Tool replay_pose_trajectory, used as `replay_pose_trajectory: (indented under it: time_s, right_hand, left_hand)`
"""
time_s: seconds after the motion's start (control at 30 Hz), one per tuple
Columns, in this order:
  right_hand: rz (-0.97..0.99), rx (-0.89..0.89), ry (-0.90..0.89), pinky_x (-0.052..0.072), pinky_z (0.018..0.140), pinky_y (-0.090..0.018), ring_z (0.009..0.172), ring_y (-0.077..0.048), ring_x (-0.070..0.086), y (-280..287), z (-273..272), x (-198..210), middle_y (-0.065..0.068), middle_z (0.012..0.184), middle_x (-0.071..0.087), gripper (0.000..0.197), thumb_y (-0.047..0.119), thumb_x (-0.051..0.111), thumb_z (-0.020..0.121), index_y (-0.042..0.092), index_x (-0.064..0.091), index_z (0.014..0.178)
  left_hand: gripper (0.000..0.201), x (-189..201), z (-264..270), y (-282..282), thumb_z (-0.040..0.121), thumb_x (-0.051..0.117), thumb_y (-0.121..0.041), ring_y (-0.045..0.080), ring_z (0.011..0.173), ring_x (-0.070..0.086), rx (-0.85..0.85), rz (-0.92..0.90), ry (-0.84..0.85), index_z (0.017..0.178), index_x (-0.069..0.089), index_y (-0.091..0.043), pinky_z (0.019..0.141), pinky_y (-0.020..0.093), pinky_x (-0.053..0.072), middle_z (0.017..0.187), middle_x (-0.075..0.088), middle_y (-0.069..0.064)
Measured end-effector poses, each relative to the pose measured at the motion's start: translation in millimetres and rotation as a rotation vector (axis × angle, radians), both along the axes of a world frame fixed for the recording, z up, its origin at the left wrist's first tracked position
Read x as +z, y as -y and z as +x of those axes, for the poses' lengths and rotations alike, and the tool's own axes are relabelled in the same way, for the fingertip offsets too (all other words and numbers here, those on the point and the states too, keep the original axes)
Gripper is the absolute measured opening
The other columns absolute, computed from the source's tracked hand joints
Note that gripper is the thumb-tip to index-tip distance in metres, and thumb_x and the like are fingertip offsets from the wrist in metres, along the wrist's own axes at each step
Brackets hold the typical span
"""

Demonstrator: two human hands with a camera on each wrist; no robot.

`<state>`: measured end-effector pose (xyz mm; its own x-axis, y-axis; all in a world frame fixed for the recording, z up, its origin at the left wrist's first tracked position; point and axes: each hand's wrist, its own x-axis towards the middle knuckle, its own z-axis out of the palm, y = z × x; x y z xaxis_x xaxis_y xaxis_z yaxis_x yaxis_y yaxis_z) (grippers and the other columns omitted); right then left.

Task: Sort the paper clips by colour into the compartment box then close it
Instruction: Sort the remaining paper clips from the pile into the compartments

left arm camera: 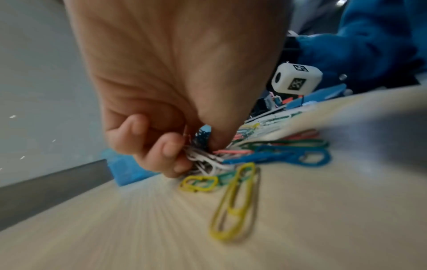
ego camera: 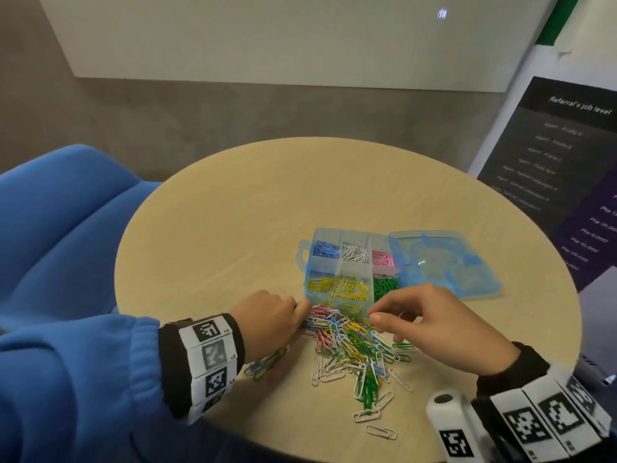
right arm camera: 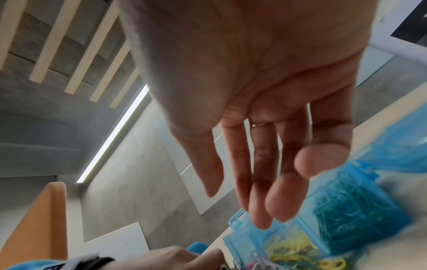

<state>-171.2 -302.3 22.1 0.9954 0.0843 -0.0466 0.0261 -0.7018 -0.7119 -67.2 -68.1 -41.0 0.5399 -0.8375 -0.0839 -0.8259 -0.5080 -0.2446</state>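
Left hand (left arm camera: 166,102) pinching paper clips (left arm camera: 203,159) from mixed pile (ego camera: 354,345) on counter (ego camera: 233,212); right hand (ego camera: 437,322) hovering, fingers relaxed, beside open compartment box (ego camera: 344,269).

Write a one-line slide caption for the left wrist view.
Left hand pinches white paper clips from the mixed pile on the table.

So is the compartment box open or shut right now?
Open. The compartment box shows its sorted clips uncovered, and its lid lies flat on the table to its right.
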Motion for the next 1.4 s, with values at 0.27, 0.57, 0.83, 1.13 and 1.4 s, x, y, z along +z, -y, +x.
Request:
replay_pose_trajectory:
  time_s: [0.27, 0.57, 0.83, 1.13, 1.4]
  right_hand:
    - [-0.001, 0.010, -0.018, 0.047, 0.063, -0.013, 0.067, -0.005, 0.066, -0.4, 0.7, -2.1, 0.006, 0.078, 0.073, 0.010, 0.033, 0.068, 0.088, 0.027, 0.075, 0.086]
    - [0.376, -0.013, -0.238, 0.055, 0.062, -0.029, 0.069, -0.018, 0.068, -13.2, 4.5, -15.0, -0.012, 0.087, 0.074, 0.043, 0.043, 0.061, 0.085, 0.003, 0.073, 0.096]
    - [0.795, -0.236, -0.513, 0.060, 0.072, -0.033, 0.085, -0.038, 0.072, -17.2, 8.6, -10.6, -0.027, 0.096, 0.072, 0.077, 0.060, 0.046, 0.082, -0.010, 0.064, 0.108]
    - [1.661, -0.227, -0.706, 0.058, 0.080, -0.046, 0.084, -0.035, 0.070, -64.7, 16.7, -15.4, -0.025, 0.090, 0.068, 0.069, 0.054, 0.040, 0.093, -0.007, 0.071, 0.092]
    - [1.905, -0.373, -0.589, 0.047, 0.064, -0.030, 0.066, -0.023, 0.057, -53.6, 22.4, -25.2, -0.017, 0.076, 0.056, 0.044, 0.028, 0.034, 0.102, -0.003, 0.059, 0.084]
  left_hand:
    - [0.028, -15.3, 8.8, 2.2, 0.079, 0.031, -0.013, 0.018, 0.024, 0.035, -0.086, -0.042, 0.152, 0.068, 0.056, -0.015, 0.039, 0.018, 0.016, 0.042, 0.042, -0.003]
    - [0.007, -3.0, 10.6, -8.5, 0.081, 0.043, -0.019, 0.017, 0.027, 0.037, -0.197, -0.172, 0.231, 0.082, 0.036, -0.016, 0.036, 0.023, 0.015, 0.047, 0.045, -0.003]
    - [0.040, 33.0, 3.0, -13.6, 0.068, 0.075, -0.008, 0.018, 0.032, 0.037, -0.205, -0.227, 0.262, 0.089, 0.042, -0.015, 0.030, 0.027, 0.030, 0.053, 0.045, -0.002]
    - [0.018, 63.5, -24.1, 21.4, 0.075, 0.051, -0.019, 0.016, 0.042, 0.048, -0.342, -0.300, 0.226, 0.085, 0.036, -0.018, 0.038, 0.024, 0.038, 0.060, 0.050, -0.005]
    - [0.029, 63.2, -20.8, 37.1, 0.094, 0.036, -0.042, 0.014, 0.073, 0.060, -0.284, -0.384, -0.019, 0.099, 0.051, -0.018, 0.058, 0.029, 0.052, 0.089, 0.057, -0.004]
